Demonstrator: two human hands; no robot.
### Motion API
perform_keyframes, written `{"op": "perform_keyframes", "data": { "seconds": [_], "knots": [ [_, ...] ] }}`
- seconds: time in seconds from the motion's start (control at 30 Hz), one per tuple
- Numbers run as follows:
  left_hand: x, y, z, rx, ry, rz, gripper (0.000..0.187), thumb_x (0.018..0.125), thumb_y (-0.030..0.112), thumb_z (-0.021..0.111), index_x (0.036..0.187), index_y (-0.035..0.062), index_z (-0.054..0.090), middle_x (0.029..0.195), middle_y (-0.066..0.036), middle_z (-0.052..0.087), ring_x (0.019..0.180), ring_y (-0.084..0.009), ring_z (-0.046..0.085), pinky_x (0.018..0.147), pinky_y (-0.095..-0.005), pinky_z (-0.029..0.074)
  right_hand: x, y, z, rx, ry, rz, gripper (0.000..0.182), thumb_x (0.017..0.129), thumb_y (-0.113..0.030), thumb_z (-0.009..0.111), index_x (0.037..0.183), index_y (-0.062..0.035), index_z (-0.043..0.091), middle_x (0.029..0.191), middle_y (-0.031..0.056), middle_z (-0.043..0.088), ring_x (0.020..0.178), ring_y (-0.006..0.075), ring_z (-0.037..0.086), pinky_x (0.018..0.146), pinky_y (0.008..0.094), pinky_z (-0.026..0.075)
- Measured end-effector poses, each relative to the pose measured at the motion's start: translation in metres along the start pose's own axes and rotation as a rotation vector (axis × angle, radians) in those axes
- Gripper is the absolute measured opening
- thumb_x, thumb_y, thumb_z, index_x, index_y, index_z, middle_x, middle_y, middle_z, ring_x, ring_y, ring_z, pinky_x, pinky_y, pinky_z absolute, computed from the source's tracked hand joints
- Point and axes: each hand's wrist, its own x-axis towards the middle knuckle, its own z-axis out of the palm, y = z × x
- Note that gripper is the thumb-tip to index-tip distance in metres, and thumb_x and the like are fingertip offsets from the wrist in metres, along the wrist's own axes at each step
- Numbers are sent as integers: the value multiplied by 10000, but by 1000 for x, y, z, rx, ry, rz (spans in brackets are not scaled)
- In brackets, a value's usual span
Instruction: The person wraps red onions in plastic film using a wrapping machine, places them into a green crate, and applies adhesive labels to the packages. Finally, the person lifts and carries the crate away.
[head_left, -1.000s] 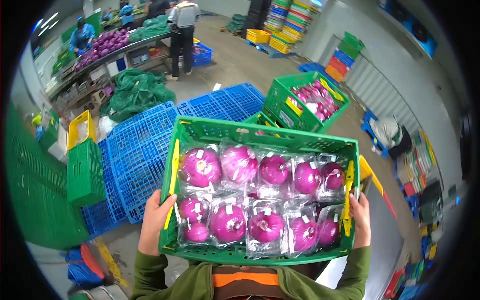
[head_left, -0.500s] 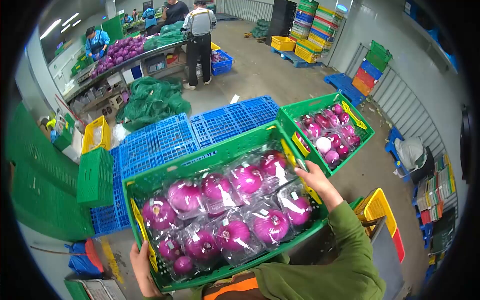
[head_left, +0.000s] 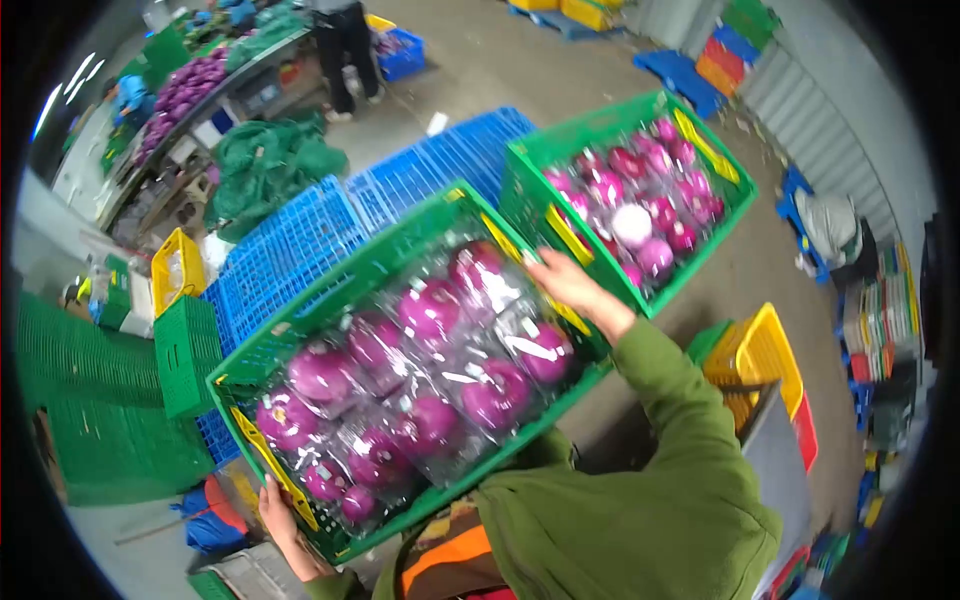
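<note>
A green plastic crate (head_left: 345, 285) with yellow handles is held in front of me, tilted with its right end farther away. Inside lie several purple onions (head_left: 430, 310) in clear plastic packs. My left hand (head_left: 281, 520) grips the crate's near left end by the yellow handle. On the opposite end, my right hand (head_left: 572, 283) is closed over the rim beside the other yellow handle. Just past my right hand stands a second green crate (head_left: 535, 160) of packed purple onions, one of them whitish. The fingertips beneath the rims are hidden.
Blue pallets (head_left: 300, 240) lie beyond the held crate. Green crates (head_left: 188, 355) stand at the left, and a yellow crate (head_left: 770, 350) is at the right. Green netting (head_left: 265, 170) is heaped by a work table, where a person (head_left: 345, 50) stands.
The held crate has swung and tilted, its right end now higher in view and close to the second crate. My view has shifted too; both hands keep their grip.
</note>
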Motion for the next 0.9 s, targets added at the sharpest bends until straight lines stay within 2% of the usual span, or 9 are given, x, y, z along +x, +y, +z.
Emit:
{"op": "perform_keyframes", "data": {
  "seconds": [0.2,0.43,0.67,0.7,0.73,0.77,0.8,0.83,0.9],
  "knots": [
    [17,6,-11,96,-26,7,384,1012,402,527,754,118,548,613,56,440,534,-57,370,503,-233,260,12,-21,6,-172,-19,3,525,1010,-410,418,1144,80,552,1122,319,604,1076,447,585,924,491,460],
    [15,14,-4,115,25,-2,408,991,427,558,734,110,576,626,51,464,546,-51,390,505,-224,282,-20,-31,-19,-84,-140,58,499,1017,-386,410,1128,93,488,764,179,595,505,258,573,486,410,485],
    [16,-4,-15,152,-34,70,426,962,499,573,816,102,626,702,49,516,595,-64,443,529,-231,332,-1,-12,-6,-6,-16,-2,507,998,-400,439,1063,93,537,653,152,584,475,264,569,479,416,479],
    [-6,15,-2,58,-77,7,434,954,522,574,851,103,619,705,53,519,603,-61,450,538,-225,344,-3,-14,-9,-62,-61,18,519,974,-415,492,1106,83,551,802,201,623,663,303,643,631,434,531],
    [-23,28,2,-42,-118,-54,447,946,545,575,886,103,611,707,56,523,612,-57,458,548,-218,355,-8,-14,-10,-61,-65,13,519,974,-415,492,1106,83,551,802,201,623,663,303,643,631,434,531],
    [-28,26,-16,-241,-299,-134,541,981,560,490,1124,52,609,842,-18,607,761,-110,567,670,-240,448,-15,-12,-14,-275,-17,-134,522,956,-416,524,1147,68,554,926,227,614,825,325,632,752,435,517],
    [-30,10,-29,-242,-300,-128,541,981,560,490,1124,52,609,842,-18,607,761,-110,567,670,-240,448,-23,-10,-20,-486,37,-278,533,938,-417,556,1187,53,558,1050,253,604,987,347,621,874,437,503],
    [-30,-12,-39,-298,-223,-84,599,984,573,459,1234,37,557,1017,-70,613,918,-151,580,792,-281,467,-44,-13,-29,-439,46,-231,550,899,-407,614,1250,12,563,1229,251,533,1198,372,503,1037,432,401],
    [-29,-69,-49,-307,-270,68,693,987,591,416,1432,61,393,1333,-115,520,1185,-205,529,1020,-353,417,-92,-4,-32,-392,136,-297,526,899,-385,621,1254,-2,569,1225,231,540,1200,363,506,1038,430,403]
  ]
}}
